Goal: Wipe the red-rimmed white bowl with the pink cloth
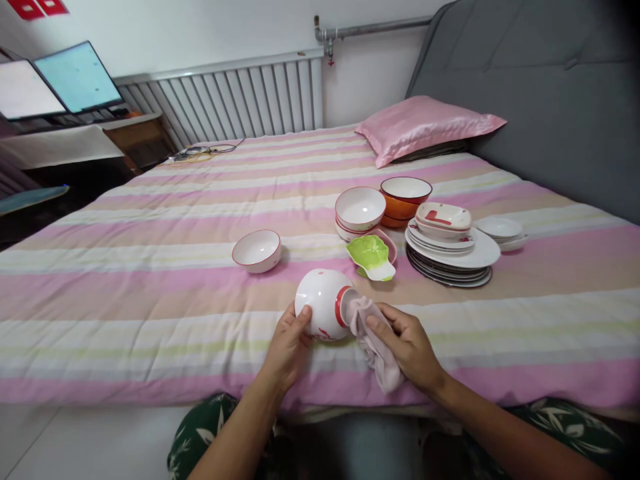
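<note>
White red-footed bowl (320, 300) sat between the two hands, above the near part of the striped bedspread (150, 320); couldn't tell whether it touched the fabric. Bowl was tipped on its side, its axis running roughly left to right: mouth turned left and away from view, red foot ring (342, 307) turned right, toward the right hand (413, 347). Left hand (293, 337) was nearer, in direct contact, gripping the bowl at its lower left, thumb on the outer wall, other fingers mostly hidden behind. Right hand was closed around a pale pink cloth (376, 350), thumb on top, the cloth's upper end up against the foot and its loose end hanging toward the bed edge. No right-hand skin visibly on the bowl; the cloth bridged that gap. So the base faced the cloth side, the rim side went to the left hand. Just beyond the bowl, slightly right: green leaf-shaped dish (370, 253). Single red-rimmed bowl (256, 252) stood upright farther out, left of the held one. Plate stack (453, 257) lay beyond the right hand, apart from it.
</note>
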